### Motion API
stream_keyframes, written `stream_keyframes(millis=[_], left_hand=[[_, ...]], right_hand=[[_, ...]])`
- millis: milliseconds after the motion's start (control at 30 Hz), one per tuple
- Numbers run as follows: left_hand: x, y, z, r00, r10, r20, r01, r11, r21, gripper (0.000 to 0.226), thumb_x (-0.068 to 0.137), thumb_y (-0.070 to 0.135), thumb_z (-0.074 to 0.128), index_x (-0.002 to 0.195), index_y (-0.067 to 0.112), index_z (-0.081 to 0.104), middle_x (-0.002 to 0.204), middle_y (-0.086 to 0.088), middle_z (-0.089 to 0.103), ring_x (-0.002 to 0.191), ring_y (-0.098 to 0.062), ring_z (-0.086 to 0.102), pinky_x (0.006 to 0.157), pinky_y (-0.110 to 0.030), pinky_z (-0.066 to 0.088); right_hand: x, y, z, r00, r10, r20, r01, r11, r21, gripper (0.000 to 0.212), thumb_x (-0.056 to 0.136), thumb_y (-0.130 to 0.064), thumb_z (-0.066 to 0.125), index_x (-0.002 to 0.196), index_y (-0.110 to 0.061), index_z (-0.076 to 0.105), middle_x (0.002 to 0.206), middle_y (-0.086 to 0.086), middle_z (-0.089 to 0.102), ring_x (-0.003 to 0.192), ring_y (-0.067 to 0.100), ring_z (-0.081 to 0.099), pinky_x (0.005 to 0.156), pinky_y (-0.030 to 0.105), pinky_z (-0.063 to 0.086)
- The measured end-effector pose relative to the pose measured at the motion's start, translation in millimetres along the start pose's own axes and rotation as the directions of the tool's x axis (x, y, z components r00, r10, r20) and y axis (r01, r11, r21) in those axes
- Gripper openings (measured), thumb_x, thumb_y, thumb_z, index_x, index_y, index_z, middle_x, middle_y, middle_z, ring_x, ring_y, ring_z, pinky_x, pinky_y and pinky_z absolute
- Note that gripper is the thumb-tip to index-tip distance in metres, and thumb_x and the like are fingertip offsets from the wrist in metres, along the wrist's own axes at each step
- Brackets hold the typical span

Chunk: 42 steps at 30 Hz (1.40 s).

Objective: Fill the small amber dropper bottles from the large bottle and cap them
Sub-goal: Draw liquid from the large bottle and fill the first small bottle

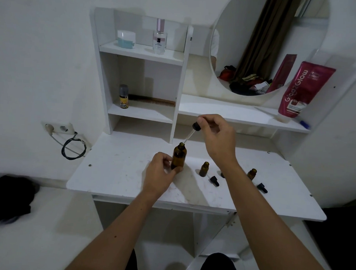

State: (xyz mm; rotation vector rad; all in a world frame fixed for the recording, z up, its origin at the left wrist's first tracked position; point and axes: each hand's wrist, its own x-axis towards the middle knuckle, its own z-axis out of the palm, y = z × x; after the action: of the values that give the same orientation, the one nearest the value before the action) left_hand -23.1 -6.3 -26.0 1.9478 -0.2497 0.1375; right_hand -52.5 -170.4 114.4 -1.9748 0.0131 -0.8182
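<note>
Caps point(214, 180) and small bottles point(204, 169) flank right forearm point(242, 184).

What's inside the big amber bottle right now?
The glass tip of the dropper, held by the right hand, sits at the mouth of the large amber bottle. The left hand steadies it. Dark glass hides any liquid level.

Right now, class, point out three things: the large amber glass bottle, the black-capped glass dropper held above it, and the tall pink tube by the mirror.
large amber glass bottle point(179, 157): head view, its body.
black-capped glass dropper point(196, 126): head view, its black cap.
tall pink tube point(303, 89): head view, its lettered front.
</note>
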Motion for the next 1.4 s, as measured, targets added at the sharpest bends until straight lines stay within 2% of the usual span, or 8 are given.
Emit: stream_keyframes(millis=[233, 400, 600, 700, 867, 1033, 1267, 1400], left_hand=[[-23, 8, 12, 0.998, 0.051, 0.046, -0.048, 0.997, -0.056, 0.023, 0.083, 0.041, 0.082, 0.096, 0.026, 0.071, 0.086, 0.014, 0.071, 0.082, -0.003, 0.066, 0.077, -0.021, 0.058], [-28, 20, 30, 0.991, 0.073, 0.115, -0.062, 0.993, -0.099, 0.041, 0.083, 0.040, 0.082, 0.118, 0.023, 0.071, 0.102, 0.014, 0.074, 0.092, 0.001, 0.069, 0.087, -0.023, 0.059], [-25, 32, 56, 0.987, 0.056, 0.149, -0.049, 0.998, -0.044, 0.056, 0.085, 0.037, 0.082, 0.134, 0.020, 0.063, 0.128, 0.006, 0.070, 0.114, -0.006, 0.066, 0.101, -0.029, 0.054], [-20, 34, 64, 0.984, 0.070, 0.166, -0.070, 0.998, -0.008, 0.057, 0.086, 0.035, 0.081, 0.137, 0.018, 0.062, 0.132, 0.005, 0.068, 0.118, -0.008, 0.064, 0.104, -0.028, 0.052], [-10, 34, 72, 0.982, 0.093, 0.165, -0.097, 0.995, 0.016, 0.051, 0.087, 0.033, 0.080, 0.133, 0.018, 0.064, 0.125, 0.006, 0.071, 0.114, -0.008, 0.064, 0.102, -0.029, 0.053], [-5, 29, 77, 0.973, 0.119, 0.197, -0.122, 0.993, 0.001, 0.031, 0.090, 0.027, 0.077, 0.120, 0.023, 0.071, 0.109, 0.014, 0.074, 0.102, -0.002, 0.067, 0.096, -0.032, 0.057], [-3, 28, 78, 0.969, 0.138, 0.207, -0.143, 0.990, 0.010, 0.030, 0.092, 0.027, 0.075, 0.121, 0.022, 0.072, 0.113, 0.011, 0.075, 0.104, -0.004, 0.069, 0.100, -0.031, 0.056], [-4, 26, 79, 0.969, 0.135, 0.206, -0.143, 0.989, 0.025, 0.029, 0.093, 0.029, 0.074, 0.121, 0.022, 0.072, 0.113, 0.012, 0.075, 0.105, -0.003, 0.069, 0.100, -0.031, 0.056]], right_hand=[[-14, 11, -44, 0.998, -0.038, -0.052, 0.037, 0.999, -0.031, 0.014, 0.100, -0.024, 0.070, 0.108, -0.015, 0.077, 0.098, -0.006, 0.078, 0.095, 0.011, 0.073, 0.090, 0.026, 0.058], [-29, 33, -61, 0.996, 0.037, -0.085, -0.042, 0.997, -0.062, 0.015, 0.099, -0.025, 0.071, 0.108, -0.015, 0.077, 0.097, -0.005, 0.078, 0.094, 0.009, 0.073, 0.089, 0.026, 0.059], [-36, 46, -64, 0.994, 0.034, -0.101, -0.042, 0.996, -0.073, 0.010, 0.098, -0.021, 0.072, 0.106, -0.015, 0.077, 0.092, -0.009, 0.077, 0.089, -0.001, 0.072, 0.082, 0.009, 0.051], [-36, 52, -63, 0.995, 0.044, -0.087, -0.050, 0.996, -0.068, 0.011, 0.098, -0.022, 0.073, 0.105, -0.016, 0.077, 0.093, -0.007, 0.078, 0.090, 0.002, 0.073, 0.084, 0.014, 0.054], [-41, 62, -58, 0.996, 0.072, -0.042, -0.075, 0.994, -0.076, 0.011, 0.097, -0.025, 0.073, 0.103, -0.017, 0.078, 0.089, -0.009, 0.078, 0.088, 0.006, 0.074, 0.070, 0.026, 0.059], [-45, 71, -48, 0.999, 0.034, -0.007, -0.034, 0.995, -0.092, 0.008, 0.096, -0.020, 0.075, 0.099, -0.014, 0.078, 0.087, -0.006, 0.078, 0.085, 0.005, 0.074, 0.082, 0.019, 0.058], [-44, 80, -37, 1.000, -0.028, 0.002, 0.028, 0.983, -0.180, 0.010, 0.094, -0.012, 0.075, 0.084, -0.012, 0.075, 0.081, -0.005, 0.073, 0.080, 0.007, 0.071, 0.077, 0.017, 0.055], [-43, 78, -38, 1.000, -0.013, 0.021, 0.017, 0.987, -0.162, 0.007, 0.096, -0.013, 0.074, 0.089, -0.012, 0.076, 0.082, -0.005, 0.075, 0.080, 0.005, 0.072, 0.077, 0.010, 0.052]])
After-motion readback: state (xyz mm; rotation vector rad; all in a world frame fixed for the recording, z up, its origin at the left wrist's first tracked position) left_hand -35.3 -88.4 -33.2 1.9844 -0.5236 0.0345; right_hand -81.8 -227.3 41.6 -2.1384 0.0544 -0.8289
